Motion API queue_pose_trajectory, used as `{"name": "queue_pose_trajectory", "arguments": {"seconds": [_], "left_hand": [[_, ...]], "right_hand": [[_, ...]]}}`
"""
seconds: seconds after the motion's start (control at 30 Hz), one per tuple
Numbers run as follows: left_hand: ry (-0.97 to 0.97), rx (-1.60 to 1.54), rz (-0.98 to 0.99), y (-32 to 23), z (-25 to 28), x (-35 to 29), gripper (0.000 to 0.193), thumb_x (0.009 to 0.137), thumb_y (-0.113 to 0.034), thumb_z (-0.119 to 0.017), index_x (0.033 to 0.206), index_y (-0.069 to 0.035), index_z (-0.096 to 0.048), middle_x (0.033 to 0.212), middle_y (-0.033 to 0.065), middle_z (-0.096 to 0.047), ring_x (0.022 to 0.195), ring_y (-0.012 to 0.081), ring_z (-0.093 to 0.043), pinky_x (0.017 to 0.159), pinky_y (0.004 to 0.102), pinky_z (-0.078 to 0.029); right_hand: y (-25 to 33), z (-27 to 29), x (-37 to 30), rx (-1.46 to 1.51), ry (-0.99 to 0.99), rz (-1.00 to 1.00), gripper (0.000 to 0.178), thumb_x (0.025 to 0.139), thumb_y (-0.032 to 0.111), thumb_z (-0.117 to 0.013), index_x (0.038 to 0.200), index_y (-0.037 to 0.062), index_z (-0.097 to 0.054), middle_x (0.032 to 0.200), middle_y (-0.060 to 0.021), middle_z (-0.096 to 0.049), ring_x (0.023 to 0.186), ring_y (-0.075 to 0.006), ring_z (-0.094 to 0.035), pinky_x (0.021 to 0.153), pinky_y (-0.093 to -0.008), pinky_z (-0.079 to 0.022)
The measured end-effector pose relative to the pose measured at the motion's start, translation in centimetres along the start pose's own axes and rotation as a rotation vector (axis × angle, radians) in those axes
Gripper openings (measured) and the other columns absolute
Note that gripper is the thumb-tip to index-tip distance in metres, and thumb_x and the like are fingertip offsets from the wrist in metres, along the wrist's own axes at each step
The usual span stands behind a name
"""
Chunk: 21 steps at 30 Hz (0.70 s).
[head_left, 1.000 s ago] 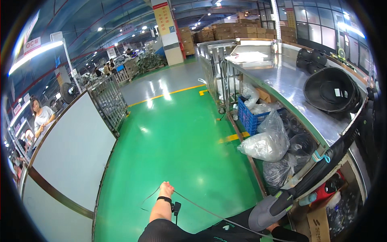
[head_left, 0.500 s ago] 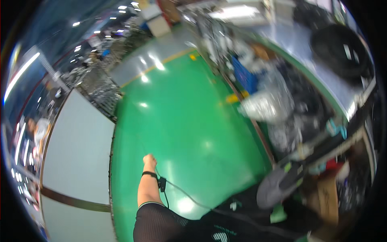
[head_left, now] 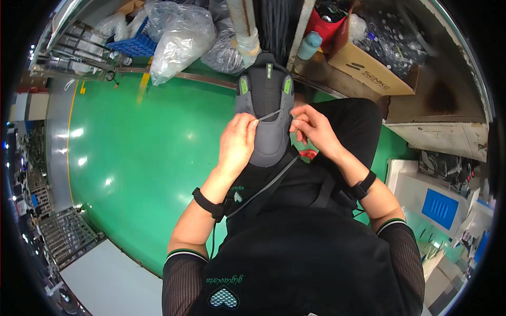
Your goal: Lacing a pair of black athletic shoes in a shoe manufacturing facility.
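A dark grey shoe (head_left: pixel 270 142) with bright green side patches lies in front of me, its toe toward my body. On its left edge my left hand (head_left: pixel 238 141) is closed, thumb and finger pinching a grey shoelace (head_left: pixel 270 115) that crosses the shoe's throat. Close by the right edge, my right hand (head_left: pixel 315 129) has thumb and forefinger together at the lace's other side; its other fingers curl beneath. A long grey cord (head_left: pixel 269 185), which looks like a loose lace end, runs over my lap. What lies between the right fingertips is barely visible.
Beyond the shoe are clear plastic bags (head_left: pixel 184 39), a blue crate (head_left: pixel 134 45) and a metal post (head_left: pixel 242 21). To the right, a light-blue bottle (head_left: pixel 310 45) and a cardboard box (head_left: pixel 371 66) stand on a shelf. A white panel (head_left: pixel 113 279) is at lower left.
My left hand, stretched out leftward over the floor, has come back to the shoe's edge. My view has turned toward the shoe, and my right hand now shows.
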<state>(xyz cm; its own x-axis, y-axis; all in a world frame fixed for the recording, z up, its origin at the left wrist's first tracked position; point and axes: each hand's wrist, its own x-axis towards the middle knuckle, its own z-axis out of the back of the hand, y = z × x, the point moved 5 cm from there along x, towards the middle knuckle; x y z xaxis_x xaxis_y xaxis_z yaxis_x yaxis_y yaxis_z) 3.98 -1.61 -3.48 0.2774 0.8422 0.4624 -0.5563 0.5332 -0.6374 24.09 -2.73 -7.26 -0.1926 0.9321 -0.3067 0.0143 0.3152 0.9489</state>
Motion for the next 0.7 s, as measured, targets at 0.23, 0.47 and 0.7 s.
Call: {"name": "queue_pose_trajectory", "arguments": {"seconds": [0.23,0.47,0.7], "left_hand": [[0.294,0.115,0.264,-0.4,-0.3,0.5,0.016,0.089,-0.017,-0.065,0.089,-0.006,-0.054,0.069,0.0096,-0.059,0.060,0.0310,-0.058,0.058,0.0389,-0.045],[0.425,0.160,0.181,-0.5,0.6,1.4,0.012,0.088,-0.014,-0.064,0.091,-0.005,-0.056,0.067,0.0127,-0.060,0.062,0.0345,-0.060,0.055,0.0402,-0.046],[0.209,-0.155,0.447,1.5,2.6,0.2,0.011,0.088,-0.018,-0.066,0.087,-0.007,-0.063,0.062,0.0090,-0.061,0.054,0.0242,-0.061,0.051,0.0367,-0.045]], "right_hand": [[-0.5,-0.4,0.4,-0.213,-0.127,-0.074,0.011,0.091,0.012,-0.061,0.084,0.0047,-0.067,0.063,-0.0039,-0.065,0.049,-0.0102,-0.054,0.048,-0.0298,-0.042],[4.0,-3.9,0.8,-1.243,-0.137,0.645,0.007,0.071,0.005,-0.058,0.077,0.0035,-0.054,0.066,-0.0100,-0.060,0.063,-0.0285,-0.063,0.055,-0.0384,-0.049],[4.1,-1.8,1.1,-1.098,0.050,0.608,0.011,0.083,0.011,-0.062,0.083,0.0062,-0.052,0.070,-0.0105,-0.058,0.066,-0.0313,-0.060,0.056,-0.0399,-0.047]]}}
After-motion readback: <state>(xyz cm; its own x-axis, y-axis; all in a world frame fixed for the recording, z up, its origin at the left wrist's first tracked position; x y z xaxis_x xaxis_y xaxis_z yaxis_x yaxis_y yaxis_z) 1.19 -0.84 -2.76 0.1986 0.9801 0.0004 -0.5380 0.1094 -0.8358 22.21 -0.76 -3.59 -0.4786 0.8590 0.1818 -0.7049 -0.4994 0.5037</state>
